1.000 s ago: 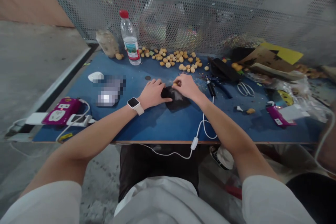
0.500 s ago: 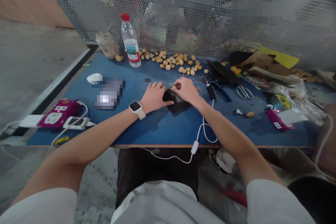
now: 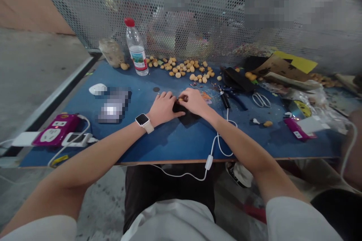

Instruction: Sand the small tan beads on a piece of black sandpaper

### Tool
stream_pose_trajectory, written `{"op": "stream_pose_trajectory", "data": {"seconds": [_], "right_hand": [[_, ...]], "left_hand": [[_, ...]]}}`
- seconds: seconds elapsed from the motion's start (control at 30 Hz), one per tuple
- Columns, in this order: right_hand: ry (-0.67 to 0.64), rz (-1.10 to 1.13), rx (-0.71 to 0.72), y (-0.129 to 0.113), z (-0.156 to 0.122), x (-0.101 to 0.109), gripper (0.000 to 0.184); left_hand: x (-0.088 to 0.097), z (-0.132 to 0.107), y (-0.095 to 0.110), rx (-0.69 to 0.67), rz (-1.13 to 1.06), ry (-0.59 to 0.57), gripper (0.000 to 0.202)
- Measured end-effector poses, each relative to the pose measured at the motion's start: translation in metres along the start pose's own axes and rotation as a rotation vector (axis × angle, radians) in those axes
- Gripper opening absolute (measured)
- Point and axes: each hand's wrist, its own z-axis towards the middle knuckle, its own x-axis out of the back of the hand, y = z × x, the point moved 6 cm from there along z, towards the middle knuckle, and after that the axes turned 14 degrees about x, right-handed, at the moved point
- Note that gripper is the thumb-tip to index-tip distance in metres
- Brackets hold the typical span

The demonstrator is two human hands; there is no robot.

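While the left hand (image 3: 163, 109) lies with its fingers extended and thumb spread apart, the right hand (image 3: 194, 102) pinches a small yellowish piece (image 3: 180, 99) between its fingertips, just beside the left index finger. Under both hands' fingers is a black pad (image 3: 189, 119). Compared with a second ago, the right fingertips are nearer the left hand and cover more of the pad, and orange scraps (image 3: 207, 97) now show beside the right knuckles. Fingers hide most of the piece; the pad's far edge is hard to make out.
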Motion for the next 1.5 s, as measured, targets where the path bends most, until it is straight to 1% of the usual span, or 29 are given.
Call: {"op": "stream_pose_trajectory", "data": {"seconds": [0.07,0.17,0.23,0.33,0.43,0.53,0.63,0.7,0.77,0.9,0.97,1.1,1.3,1.43,1.5], "right_hand": [[0.014,-0.032,-0.017,0.005,0.0,0.004,0.002],[0.041,-0.072,-0.065,0.012,0.001,0.01,0.008],[0.027,-0.044,-0.06,0.011,0.0,0.007,0.005],[-0.005,-0.003,-0.015,0.005,0.001,0.0,0.003],[0.023,-0.033,-0.027,0.011,0.001,0.003,0.007],[0.054,-0.052,-0.046,0.016,0.001,0.007,0.009],[0.021,-0.016,-0.024,0.011,0.001,0.001,0.004],[-0.002,0.014,-0.01,0.01,0.0,-0.001,0.004],[0.016,0.018,-0.016,0.016,0.0,0.003,0.004],[0.092,-0.02,-0.048,0.032,-0.001,0.015,0.007],[0.089,-0.015,-0.037,0.029,-0.002,0.012,0.006],[0.028,0.042,-0.008,0.02,-0.002,0.001,0.009],[0.092,-0.031,-0.038,0.03,-0.003,0.007,0.008],[0.077,-0.044,0.014,0.019,-0.001,-0.001,0.004],[0.064,-0.026,0.014,0.017,0.0,-0.003,0.004]], "left_hand": [[0.001,0.0,0.0,0.01,0.004,-0.006,0.059],[0.001,-0.001,0.0,0.022,0.014,-0.016,0.061],[0.001,-0.001,0.0,0.011,0.012,-0.011,0.062],[0.0,-0.001,-0.001,-0.01,-0.006,0.011,0.06],[-0.001,0.0,-0.002,-0.013,-0.017,0.026,0.057],[0.0,0.0,-0.001,-0.001,-0.009,0.008,0.059],[0.001,-0.001,0.003,0.016,0.017,-0.016,0.064],[0.002,-0.002,0.005,0.025,0.023,-0.02,0.064],[0.002,-0.002,0.005,0.031,0.013,-0.013,0.063],[-0.001,-0.001,0.004,0.029,-0.007,0.0,0.065],[-0.002,-0.001,0.004,0.02,-0.015,0.007,0.064],[-0.001,-0.001,0.005,0.006,-0.024,0.021,0.062],[-0.002,-0.001,0.007,0.034,0.039,-0.007,0.071],[-0.004,0.001,0.006,0.011,0.024,0.017,0.07],[-0.005,0.001,0.006,0.004,0.011,0.028,0.071]]}}
